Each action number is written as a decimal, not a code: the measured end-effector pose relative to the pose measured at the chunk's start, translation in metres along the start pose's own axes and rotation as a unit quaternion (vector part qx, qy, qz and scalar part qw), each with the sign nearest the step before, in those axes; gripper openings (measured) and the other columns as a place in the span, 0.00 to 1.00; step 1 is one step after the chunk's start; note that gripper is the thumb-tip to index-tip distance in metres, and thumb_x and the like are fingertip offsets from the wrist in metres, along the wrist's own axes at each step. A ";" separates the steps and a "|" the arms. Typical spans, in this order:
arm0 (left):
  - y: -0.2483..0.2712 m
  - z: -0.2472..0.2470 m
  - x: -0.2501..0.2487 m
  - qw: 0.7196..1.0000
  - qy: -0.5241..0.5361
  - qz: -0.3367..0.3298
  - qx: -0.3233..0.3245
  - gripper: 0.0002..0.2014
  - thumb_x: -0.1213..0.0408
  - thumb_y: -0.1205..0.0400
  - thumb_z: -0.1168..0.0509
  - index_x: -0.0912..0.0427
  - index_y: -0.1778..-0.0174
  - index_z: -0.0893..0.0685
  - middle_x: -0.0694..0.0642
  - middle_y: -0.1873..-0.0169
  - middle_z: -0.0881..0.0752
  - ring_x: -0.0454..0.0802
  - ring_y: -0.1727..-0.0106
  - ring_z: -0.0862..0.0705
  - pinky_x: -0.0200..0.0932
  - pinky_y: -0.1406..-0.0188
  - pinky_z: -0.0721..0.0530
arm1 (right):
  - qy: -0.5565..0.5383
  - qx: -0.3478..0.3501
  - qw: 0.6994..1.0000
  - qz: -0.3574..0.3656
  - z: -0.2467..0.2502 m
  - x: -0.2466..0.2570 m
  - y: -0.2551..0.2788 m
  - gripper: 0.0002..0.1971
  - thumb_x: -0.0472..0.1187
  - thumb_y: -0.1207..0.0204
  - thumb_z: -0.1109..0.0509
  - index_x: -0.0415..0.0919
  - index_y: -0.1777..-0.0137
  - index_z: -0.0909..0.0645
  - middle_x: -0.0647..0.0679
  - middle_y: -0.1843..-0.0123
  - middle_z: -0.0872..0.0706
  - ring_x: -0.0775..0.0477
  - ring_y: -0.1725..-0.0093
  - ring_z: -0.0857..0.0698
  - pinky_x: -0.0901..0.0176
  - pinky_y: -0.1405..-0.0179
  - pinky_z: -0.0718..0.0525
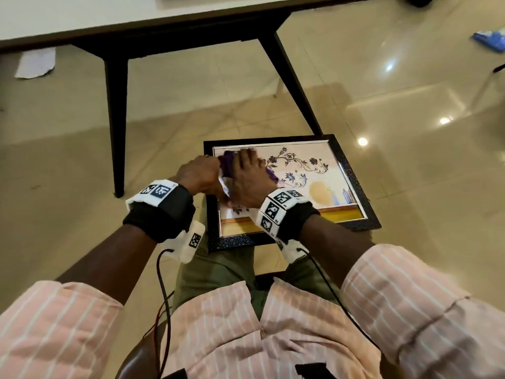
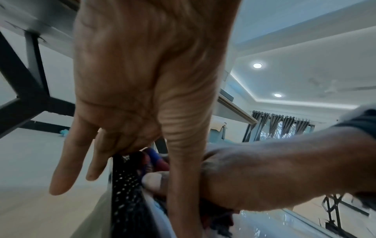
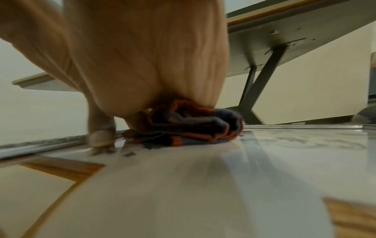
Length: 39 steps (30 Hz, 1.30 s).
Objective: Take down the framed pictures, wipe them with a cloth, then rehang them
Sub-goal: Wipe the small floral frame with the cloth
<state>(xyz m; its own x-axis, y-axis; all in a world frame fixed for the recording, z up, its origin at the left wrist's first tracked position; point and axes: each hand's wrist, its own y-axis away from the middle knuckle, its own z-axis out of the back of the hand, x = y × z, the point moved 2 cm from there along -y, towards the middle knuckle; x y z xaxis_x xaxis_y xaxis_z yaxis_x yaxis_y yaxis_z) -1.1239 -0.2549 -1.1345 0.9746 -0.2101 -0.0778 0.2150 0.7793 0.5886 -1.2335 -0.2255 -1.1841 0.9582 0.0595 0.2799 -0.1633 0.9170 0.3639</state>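
A black-framed picture (image 1: 352, 173) with a floral print lies flat on my lap. My left hand (image 1: 200, 173) holds its left edge near the top corner. In the left wrist view its thumb (image 2: 183, 145) lies on the glass side of the dotted black frame edge (image 2: 124, 190), while two fingers hang outside it. My right hand (image 1: 248, 179) lies on a bunched purple cloth (image 1: 226, 162) and presses it onto the glass at the upper left. The right wrist view shows the cloth (image 3: 193, 127) crumpled under my palm (image 3: 142, 56) on the shiny glass (image 3: 203, 185). My right fingertips are hidden.
A table with black angled legs (image 1: 114, 119) stands just ahead of my knees. White paper (image 1: 35, 62) lies on the glossy tile floor at far left, and a blue item (image 1: 489, 39) lies at far right. Cables (image 1: 161, 283) run from both wrist cameras.
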 end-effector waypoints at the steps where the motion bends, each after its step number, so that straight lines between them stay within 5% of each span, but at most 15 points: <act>1: 0.003 -0.003 0.002 1.000 0.002 -0.006 0.013 0.41 0.40 0.47 0.16 0.58 0.42 0.16 0.56 0.44 0.15 0.52 0.52 0.20 0.46 0.48 0.17 | 0.005 0.005 0.998 0.059 -0.001 0.003 0.001 0.40 0.56 0.16 0.43 0.30 0.15 0.53 0.32 0.14 0.51 0.29 0.15 0.54 0.34 0.17 0.52; 5: 0.012 -0.015 0.014 0.999 0.031 -0.012 0.030 0.56 0.39 0.55 0.15 0.57 0.30 0.23 0.53 0.35 0.21 0.55 0.39 0.20 0.53 0.38 0.18 | -0.010 0.002 0.979 0.202 0.003 -0.025 0.007 0.35 0.57 0.14 0.44 0.37 0.14 0.46 0.39 0.13 0.46 0.38 0.14 0.51 0.45 0.15 0.54; 7: 0.015 -0.016 0.014 0.999 0.036 -0.006 0.022 0.65 0.37 0.59 0.15 0.56 0.25 0.30 0.54 0.32 0.25 0.57 0.34 0.23 0.56 0.36 0.19 | 0.005 -0.014 0.984 0.180 0.002 -0.045 0.010 0.35 0.58 0.13 0.48 0.35 0.14 0.47 0.38 0.13 0.46 0.38 0.14 0.52 0.46 0.15 0.54; 9: 0.008 -0.015 0.007 1.000 0.014 -0.019 0.004 0.72 0.30 0.70 0.22 0.53 0.24 0.30 0.55 0.31 0.27 0.59 0.34 0.24 0.58 0.38 0.19 | 0.026 -0.024 0.998 0.056 0.001 -0.046 0.015 0.39 0.63 0.14 0.61 0.33 0.14 0.51 0.35 0.13 0.52 0.34 0.14 0.55 0.37 0.16 0.52; 11: -0.001 -0.015 -0.002 0.999 -0.021 -0.033 0.004 0.70 0.29 0.72 0.26 0.53 0.28 0.27 0.60 0.29 0.28 0.61 0.34 0.24 0.59 0.38 0.18 | 0.019 0.008 0.999 -0.029 -0.003 -0.029 0.022 0.36 0.57 0.12 0.57 0.31 0.14 0.58 0.33 0.13 0.58 0.30 0.15 0.60 0.34 0.16 0.55; 14: -0.001 -0.014 -0.013 0.998 -0.050 -0.040 0.028 0.56 0.32 0.55 0.21 0.52 0.29 0.25 0.71 0.24 0.33 0.69 0.24 0.33 0.62 0.29 0.25 | 0.007 -0.005 0.997 0.071 -0.002 -0.011 0.037 0.34 0.53 0.12 0.51 0.33 0.14 0.56 0.36 0.13 0.55 0.32 0.14 0.58 0.35 0.17 0.54; 16: 0.000 -0.014 -0.018 0.997 -0.059 -0.040 0.035 0.63 0.26 0.61 0.23 0.51 0.29 0.26 0.72 0.23 0.34 0.70 0.22 0.36 0.63 0.27 0.27 | 0.005 -0.013 0.994 0.110 0.000 -0.032 0.043 0.33 0.53 0.12 0.49 0.36 0.14 0.52 0.38 0.12 0.52 0.34 0.14 0.54 0.35 0.17 0.48; 18: 0.004 -0.010 -0.021 0.997 -0.050 -0.034 0.038 0.66 0.26 0.64 0.22 0.57 0.30 0.29 0.71 0.24 0.33 0.71 0.25 0.32 0.65 0.31 0.24 | 0.016 -0.024 0.999 0.024 0.003 -0.054 0.044 0.32 0.52 0.12 0.50 0.35 0.14 0.51 0.35 0.13 0.50 0.31 0.15 0.51 0.31 0.19 0.43; 21: 0.006 -0.009 -0.031 0.998 -0.035 -0.017 0.043 0.63 0.35 0.52 0.17 0.66 0.27 0.35 0.78 0.22 0.43 0.76 0.22 0.40 0.68 0.28 0.28 | 0.010 -0.017 0.991 -0.134 0.008 -0.053 0.049 0.34 0.52 0.12 0.52 0.29 0.15 0.56 0.32 0.13 0.55 0.26 0.16 0.54 0.29 0.19 0.48; 25: 0.002 -0.012 -0.044 0.997 -0.057 -0.003 0.043 0.61 0.42 0.44 0.16 0.66 0.21 0.38 0.80 0.21 0.48 0.82 0.20 0.55 0.70 0.22 0.41 | 0.001 0.007 0.998 0.068 0.000 -0.056 0.047 0.36 0.58 0.14 0.52 0.33 0.15 0.49 0.34 0.14 0.48 0.29 0.16 0.48 0.28 0.22 0.39; 27: 0.003 -0.009 -0.044 0.996 -0.065 0.000 0.053 0.58 0.41 0.43 0.17 0.67 0.24 0.35 0.80 0.21 0.48 0.80 0.20 0.52 0.67 0.23 0.40 | -0.015 -0.014 0.998 0.054 0.001 -0.082 0.043 0.34 0.57 0.14 0.50 0.35 0.16 0.43 0.34 0.15 0.43 0.30 0.17 0.44 0.31 0.23 0.36; 30: 0.002 -0.007 -0.044 0.995 -0.083 -0.001 0.059 0.57 0.37 0.43 0.18 0.64 0.25 0.33 0.75 0.20 0.44 0.77 0.19 0.51 0.65 0.23 0.40 | 0.021 -0.010 0.995 -0.100 0.004 -0.103 0.043 0.33 0.54 0.13 0.51 0.33 0.15 0.47 0.31 0.14 0.48 0.24 0.17 0.48 0.26 0.21 0.41; 33: -0.008 -0.008 -0.047 0.993 -0.083 0.012 0.079 0.49 0.37 0.46 0.17 0.62 0.36 0.27 0.73 0.26 0.32 0.79 0.23 0.40 0.67 0.24 0.35 | 0.035 0.018 0.999 -0.016 0.001 -0.086 0.047 0.31 0.54 0.13 0.49 0.35 0.17 0.42 0.30 0.16 0.47 0.21 0.19 0.45 0.25 0.23 0.37; 35: -0.007 -0.004 -0.049 0.992 -0.085 0.006 0.089 0.44 0.35 0.49 0.17 0.60 0.48 0.26 0.66 0.33 0.23 0.70 0.30 0.27 0.58 0.32 0.25 | 0.017 0.002 0.999 0.039 0.010 -0.088 0.052 0.32 0.53 0.13 0.49 0.34 0.16 0.44 0.32 0.15 0.45 0.26 0.18 0.44 0.30 0.21 0.39; 39: -0.005 0.004 -0.048 0.994 -0.072 -0.020 0.078 0.54 0.37 0.47 0.17 0.62 0.30 0.27 0.58 0.32 0.22 0.60 0.32 0.24 0.49 0.34 0.24 | 0.022 0.008 0.999 -0.028 0.025 -0.145 0.045 0.23 0.44 0.12 0.47 0.33 0.21 0.32 0.22 0.20 0.41 0.22 0.19 0.43 0.26 0.22 0.40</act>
<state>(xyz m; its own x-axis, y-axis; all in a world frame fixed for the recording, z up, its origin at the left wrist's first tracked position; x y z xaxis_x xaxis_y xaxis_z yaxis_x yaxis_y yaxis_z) -1.1722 -0.2508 -1.1299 0.9440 -0.3300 0.0058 0.2296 0.6694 0.7066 -1.3861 -0.2023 -1.1862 0.9754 0.0257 0.2188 -0.1120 0.9131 0.3919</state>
